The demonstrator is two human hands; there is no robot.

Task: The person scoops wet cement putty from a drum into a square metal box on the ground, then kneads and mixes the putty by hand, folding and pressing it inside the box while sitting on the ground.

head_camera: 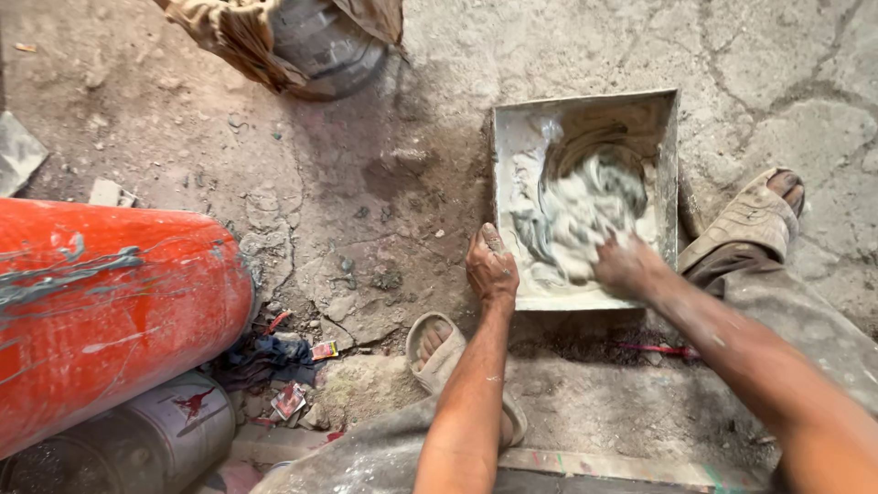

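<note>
Crouching at the bottom of the frame, the person shows two dusty knees and both bare forearms reaching up toward the centre.

Left hand [491, 268]: centre of frame, palm down, fingers curled over the near-left rim of the square metal tray [660, 123], gripping it.

Right hand [625, 265]: just right of the left hand, sunk into the white paste [576, 215]; its fingers are blurred and coated, so how far they are open cannot be told, though they seem buried in the mass.

White paste: wet, lumpy, heaped in the middle of the tray, smeared up its walls.

Tray: right of centre, flat on the cracked concrete floor [366, 183].

Left sandal [439, 352]: lower centre, just below the left hand. Right sandal [754, 215]: right edge, touching the tray's right side.

Orange cylinder [110, 302]: left edge, lying on its side, paint-streaked, well apart from the tray.

Grey metal can [155, 439]: lower left, under the cylinder.

Litter scraps [293, 375]: between cylinder and left sandal.

Dark drum [320, 46]: top centre, partly draped in brown sacking.
</note>
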